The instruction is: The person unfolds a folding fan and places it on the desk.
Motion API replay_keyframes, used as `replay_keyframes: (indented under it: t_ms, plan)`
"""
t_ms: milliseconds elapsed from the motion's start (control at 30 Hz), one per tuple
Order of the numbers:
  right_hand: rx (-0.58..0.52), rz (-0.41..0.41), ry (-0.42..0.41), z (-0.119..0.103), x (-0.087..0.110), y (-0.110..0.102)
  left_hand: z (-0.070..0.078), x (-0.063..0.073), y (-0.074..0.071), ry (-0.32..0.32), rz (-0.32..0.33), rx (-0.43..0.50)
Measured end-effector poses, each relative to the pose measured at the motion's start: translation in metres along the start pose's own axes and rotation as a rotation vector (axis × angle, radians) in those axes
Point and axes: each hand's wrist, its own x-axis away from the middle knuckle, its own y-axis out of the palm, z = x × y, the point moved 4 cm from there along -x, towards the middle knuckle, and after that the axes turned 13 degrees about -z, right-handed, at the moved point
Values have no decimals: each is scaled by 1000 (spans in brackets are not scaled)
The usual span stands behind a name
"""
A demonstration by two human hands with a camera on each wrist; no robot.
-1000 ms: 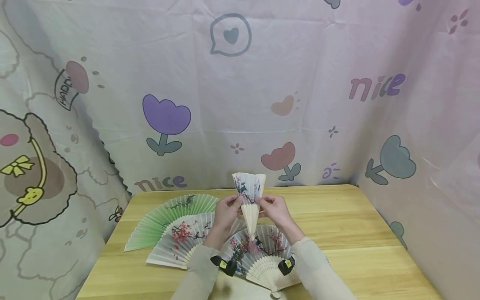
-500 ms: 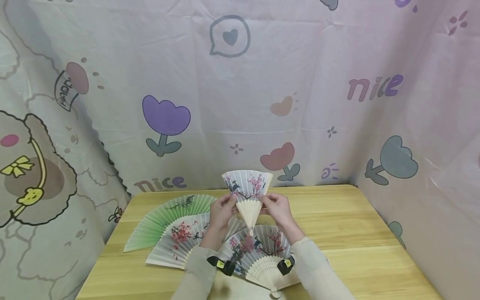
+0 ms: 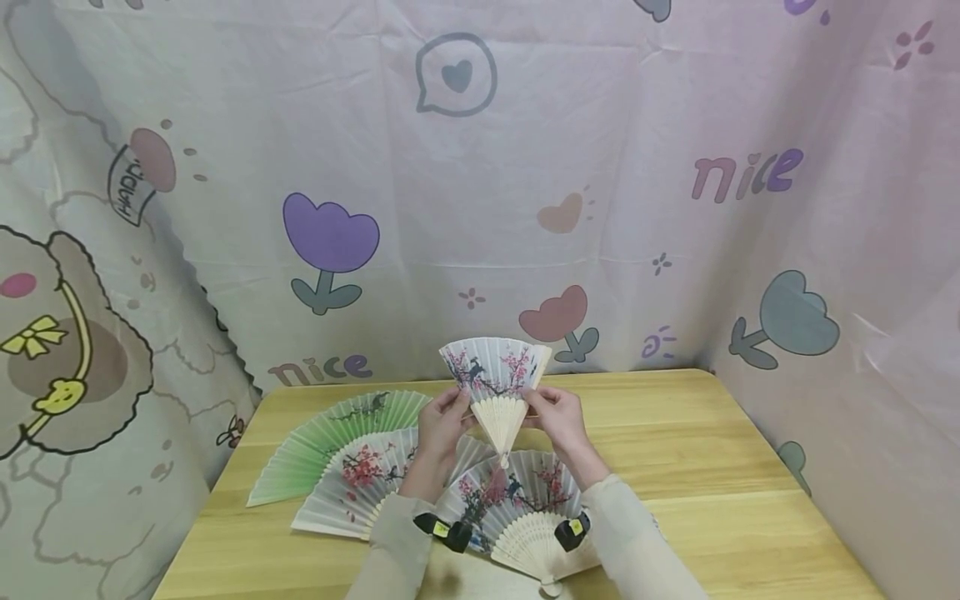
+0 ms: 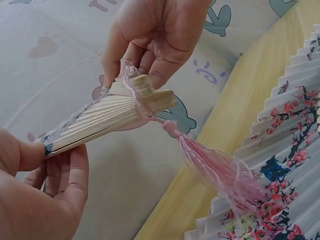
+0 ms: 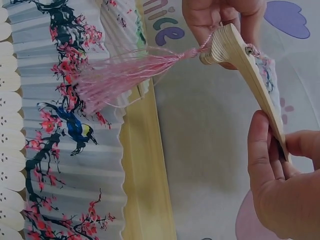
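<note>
A partly spread folding fan [image 3: 495, 367], white with pink blossoms and a dark bird, is held up above the table between both hands. My left hand [image 3: 441, 423] pinches its left edge between thumb and fingers. On the opposite edge, my right hand [image 3: 557, 418] grips the fan the same way. The ribs narrow to a pivot at the bottom, where a pink tassel [image 4: 220, 172] hangs in the left wrist view. Below it lies a wide-open blossom fan [image 3: 536, 492], partly covered by the right sleeve.
On the left of the wooden table [image 3: 697, 450] lie a green fan [image 3: 307, 454] and an overlapping white blossom fan [image 3: 341, 500], both spread. A printed curtain [image 3: 465, 208] rises behind the table and along its sides.
The held fan has spread from a narrow wedge to a wider one, showing more blossoms. My hands have moved slightly apart. The fans on the table stay put.
</note>
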Motion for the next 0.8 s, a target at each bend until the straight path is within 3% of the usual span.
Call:
replay_keyframes:
  t_ms: [467, 800]
  plan:
    - [-106, 90, -1, 0, -2, -8, -2, -3, -5, 21, 36, 108]
    - [-173, 154, 18, 0, -2, -15, -1, -4, -4, 70, 76, 193]
